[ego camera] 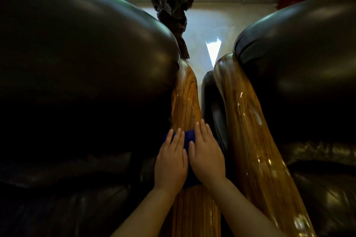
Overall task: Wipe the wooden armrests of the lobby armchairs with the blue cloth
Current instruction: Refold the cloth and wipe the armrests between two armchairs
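Two glossy wooden armrests run side by side away from me. The left armrest [185, 98] belongs to the dark leather armchair on the left [81, 67]. The right armrest [242, 121] belongs to the armchair on the right [300, 67]. A blue cloth [187, 136] lies across the left armrest, mostly hidden under my hands. My left hand [171, 161] and my right hand [207, 156] press flat on the cloth, side by side, fingers pointing away from me.
A narrow gap separates the two armrests. Beyond them a dark gnarled wooden sculpture [171, 4] stands on the shiny pale floor [212, 23] below a window. A whitish smear [257, 115] shows on the right armrest.
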